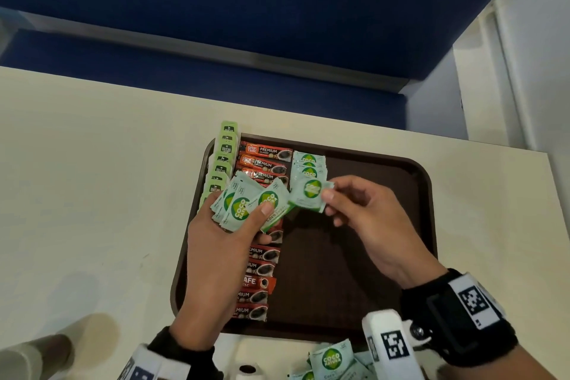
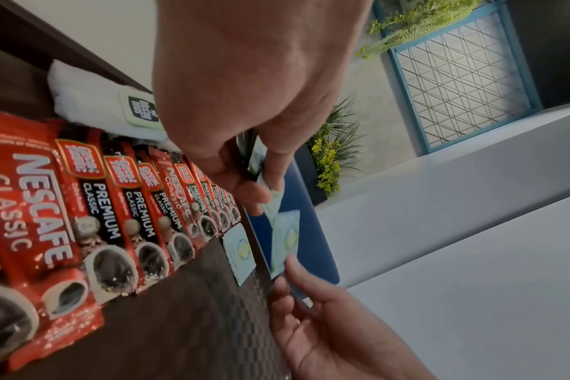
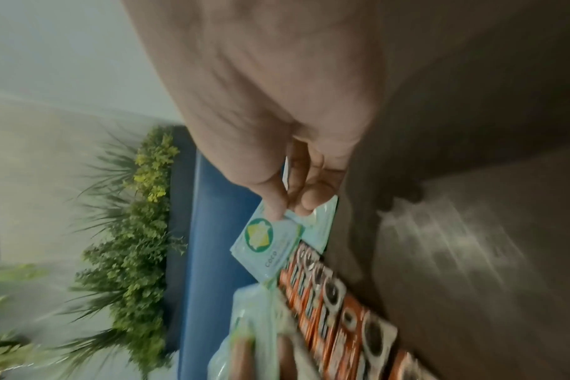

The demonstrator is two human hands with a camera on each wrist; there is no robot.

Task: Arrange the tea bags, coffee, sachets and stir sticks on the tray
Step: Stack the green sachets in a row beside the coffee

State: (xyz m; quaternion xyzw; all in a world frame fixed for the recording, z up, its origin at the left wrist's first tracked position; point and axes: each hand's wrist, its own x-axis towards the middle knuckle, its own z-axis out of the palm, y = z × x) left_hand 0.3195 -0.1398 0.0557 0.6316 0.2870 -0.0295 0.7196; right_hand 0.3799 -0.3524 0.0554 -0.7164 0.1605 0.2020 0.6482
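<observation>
A brown tray (image 1: 413,225) carries a column of green tea bags (image 1: 222,160) at its left edge, a column of red coffee sachets (image 1: 265,163) beside them, and a short stack of pale green sugar sachets (image 1: 309,165) further right. My left hand (image 1: 222,244) grips a fanned bunch of sugar sachets (image 1: 246,205) above the coffee column. My right hand (image 1: 367,219) pinches one sugar sachet (image 1: 310,196) by its right edge, just below the stack. The pinched sachet (image 3: 267,246) shows under my thumb in the right wrist view, and its edge (image 2: 285,241) in the left wrist view.
More loose sugar sachets (image 1: 331,359) lie on the cream table (image 1: 92,179) by the tray's near edge, beside a white roll (image 1: 248,370). A blue padded bench (image 1: 246,40) runs behind the table. The tray's right half is bare brown surface.
</observation>
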